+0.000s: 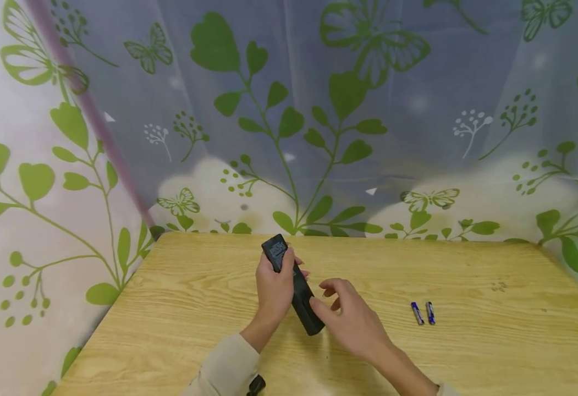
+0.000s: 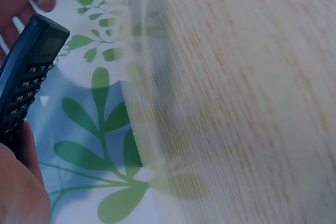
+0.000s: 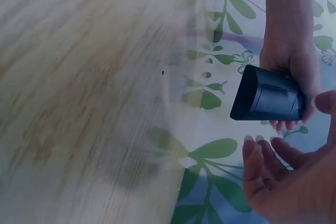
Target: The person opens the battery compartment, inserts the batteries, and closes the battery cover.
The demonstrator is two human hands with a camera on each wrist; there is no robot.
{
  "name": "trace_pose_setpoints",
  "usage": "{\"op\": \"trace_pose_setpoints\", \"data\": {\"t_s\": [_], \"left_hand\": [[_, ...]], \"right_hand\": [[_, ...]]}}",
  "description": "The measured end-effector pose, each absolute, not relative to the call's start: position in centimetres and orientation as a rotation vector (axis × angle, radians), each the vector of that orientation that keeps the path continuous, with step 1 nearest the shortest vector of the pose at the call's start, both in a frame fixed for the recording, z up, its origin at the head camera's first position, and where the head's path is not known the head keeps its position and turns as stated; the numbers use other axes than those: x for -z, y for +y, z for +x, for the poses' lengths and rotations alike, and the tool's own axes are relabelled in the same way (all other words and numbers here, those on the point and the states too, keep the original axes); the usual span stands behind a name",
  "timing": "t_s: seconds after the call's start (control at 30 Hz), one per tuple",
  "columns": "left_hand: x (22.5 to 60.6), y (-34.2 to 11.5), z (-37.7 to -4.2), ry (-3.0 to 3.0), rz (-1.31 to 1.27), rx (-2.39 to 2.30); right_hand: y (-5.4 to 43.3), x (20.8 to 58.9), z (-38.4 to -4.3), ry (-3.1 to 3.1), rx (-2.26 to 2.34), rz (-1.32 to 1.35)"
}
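Note:
A black cordless phone handset [image 1: 309,314] is held in my left hand [image 1: 275,290], tilted, with its labelled back facing up in the head view. My left thumb lies across the back and the fingers wrap round the far side. In the left wrist view the keypad side of the handset [image 2: 26,72] shows several number keys and a small screen. My right hand [image 1: 357,323] hovers beside the lower end, fingers loosely bent and holding nothing. Its thumb is close to the handset's back; whether it touches cannot be told. Two blue-and-silver batteries [image 1: 417,313] lie side by side on the table.
The wood-grain table [image 1: 180,286] reaches back to a curtain [image 1: 289,181] with green leaves and butterflies. A small black object [image 1: 256,384] lies at the near edge beside the left sleeve [image 1: 231,360], partly out of frame.

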State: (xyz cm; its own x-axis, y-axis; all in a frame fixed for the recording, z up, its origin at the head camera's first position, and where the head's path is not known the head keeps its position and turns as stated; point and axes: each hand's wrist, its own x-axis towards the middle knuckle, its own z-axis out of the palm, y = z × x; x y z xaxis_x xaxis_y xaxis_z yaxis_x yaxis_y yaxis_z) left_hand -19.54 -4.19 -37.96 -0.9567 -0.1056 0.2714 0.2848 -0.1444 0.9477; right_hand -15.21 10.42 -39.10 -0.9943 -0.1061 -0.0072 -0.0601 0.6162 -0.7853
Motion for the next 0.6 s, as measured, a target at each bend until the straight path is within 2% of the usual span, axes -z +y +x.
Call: {"op": "trace_pose_setpoints", "data": {"t_s": [0.33,0.6], "left_hand": [[37.7,-4.4,-19.3,-1.880,-0.220,2.149],[37.7,-4.4,-19.3,-1.889,-0.202,2.145]], "right_hand": [[9.8,39.7,-14.3,3.058,1.242,-0.369],[9.4,40.1,-14.3,3.107,1.231,-0.394]]}}
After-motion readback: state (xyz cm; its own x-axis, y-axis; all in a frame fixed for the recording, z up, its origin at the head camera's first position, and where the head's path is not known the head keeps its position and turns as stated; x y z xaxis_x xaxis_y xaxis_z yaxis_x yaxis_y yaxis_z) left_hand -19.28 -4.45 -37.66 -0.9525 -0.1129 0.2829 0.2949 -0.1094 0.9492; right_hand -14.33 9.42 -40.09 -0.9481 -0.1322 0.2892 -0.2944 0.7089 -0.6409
